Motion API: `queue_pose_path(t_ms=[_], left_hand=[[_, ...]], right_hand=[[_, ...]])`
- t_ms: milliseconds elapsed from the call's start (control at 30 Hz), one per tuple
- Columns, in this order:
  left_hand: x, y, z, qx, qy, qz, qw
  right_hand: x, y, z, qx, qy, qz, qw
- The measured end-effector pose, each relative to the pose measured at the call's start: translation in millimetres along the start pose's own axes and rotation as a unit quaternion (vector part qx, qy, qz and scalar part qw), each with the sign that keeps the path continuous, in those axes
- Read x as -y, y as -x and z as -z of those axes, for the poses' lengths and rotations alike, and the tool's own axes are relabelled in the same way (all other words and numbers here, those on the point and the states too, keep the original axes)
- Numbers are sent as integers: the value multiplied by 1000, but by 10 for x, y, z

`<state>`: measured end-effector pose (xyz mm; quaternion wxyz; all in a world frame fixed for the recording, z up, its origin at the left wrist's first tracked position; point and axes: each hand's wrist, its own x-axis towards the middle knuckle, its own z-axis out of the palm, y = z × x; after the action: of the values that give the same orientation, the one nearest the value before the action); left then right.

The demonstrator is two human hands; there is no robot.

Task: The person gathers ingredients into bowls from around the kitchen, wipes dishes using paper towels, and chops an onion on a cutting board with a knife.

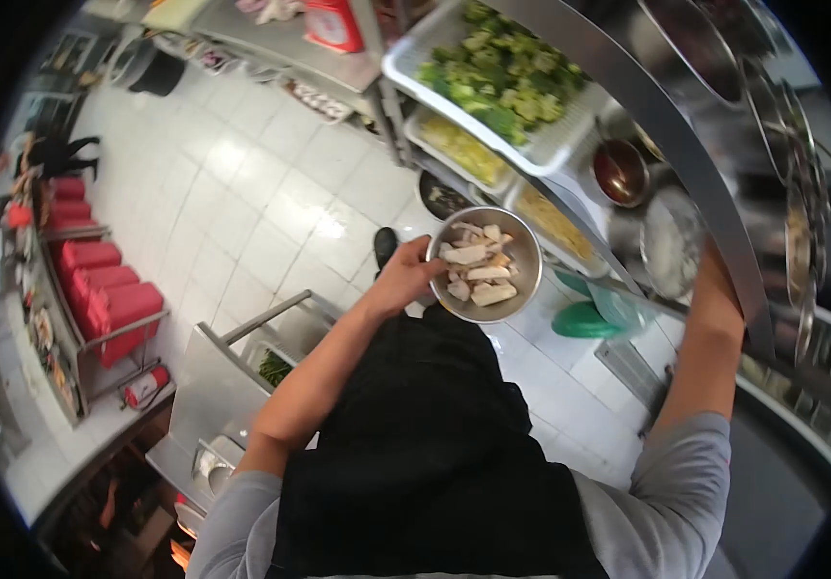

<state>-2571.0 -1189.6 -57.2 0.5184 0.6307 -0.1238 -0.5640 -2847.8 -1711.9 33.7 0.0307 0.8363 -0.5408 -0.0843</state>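
My left hand [414,276] grips the rim of a round metal bowl [532,253] in front of my black apron. Pale, thick-cut pieces of food [486,273] lie in the bowl. On the right, my right arm reaches under a metal shelf edge [671,125]. That hand is mostly hidden behind the edge, beside a bowl with white contents [671,241]. Whether it holds anything does not show. A small bowl of reddish-brown liquid [620,173] stands close by.
A white basket of broccoli [512,72], a tray of yellow pieces [462,147] and one of pale strips [555,227] line the shelf. A green object [584,320] is below. Red containers [116,304] stand left, near a person [63,154]. A metal table [208,396] is lower left.
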Motion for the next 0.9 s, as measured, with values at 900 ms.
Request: queue_pose_path(t_ms=[900], left_hand=[[-877,-266,-519,182,-88,51,978]], right_hand=[[1493,2961,256,-65,-618,-22,783]])
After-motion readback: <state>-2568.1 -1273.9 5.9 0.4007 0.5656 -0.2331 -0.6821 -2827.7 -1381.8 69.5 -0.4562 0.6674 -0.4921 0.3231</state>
